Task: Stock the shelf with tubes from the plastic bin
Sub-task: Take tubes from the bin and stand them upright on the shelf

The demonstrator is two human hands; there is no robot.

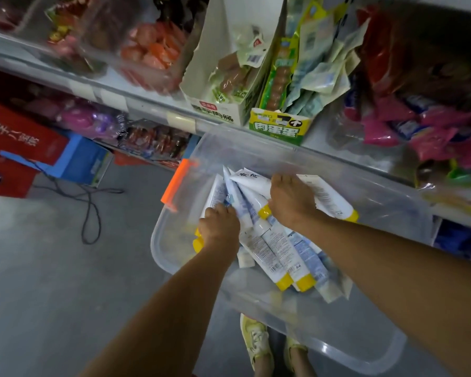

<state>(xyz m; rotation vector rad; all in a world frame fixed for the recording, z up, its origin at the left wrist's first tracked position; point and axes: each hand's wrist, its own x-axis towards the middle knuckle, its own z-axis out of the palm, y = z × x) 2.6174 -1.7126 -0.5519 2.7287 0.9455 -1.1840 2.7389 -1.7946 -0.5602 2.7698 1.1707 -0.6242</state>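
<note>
A clear plastic bin with an orange clip handle sits below the shelf edge, holding several white tubes with yellow caps. My left hand reaches into the bin's left side and grips tubes near their yellow caps. My right hand lies over the tubes at the bin's far side, fingers curled around a bunch of them. The fingertips of both hands are hidden among the tubes.
The shelf above carries a white sausage carton, a green and yellow carton and pink snack bags. Red and blue boxes and a black cable lie on the grey floor at left. My shoes show beneath the bin.
</note>
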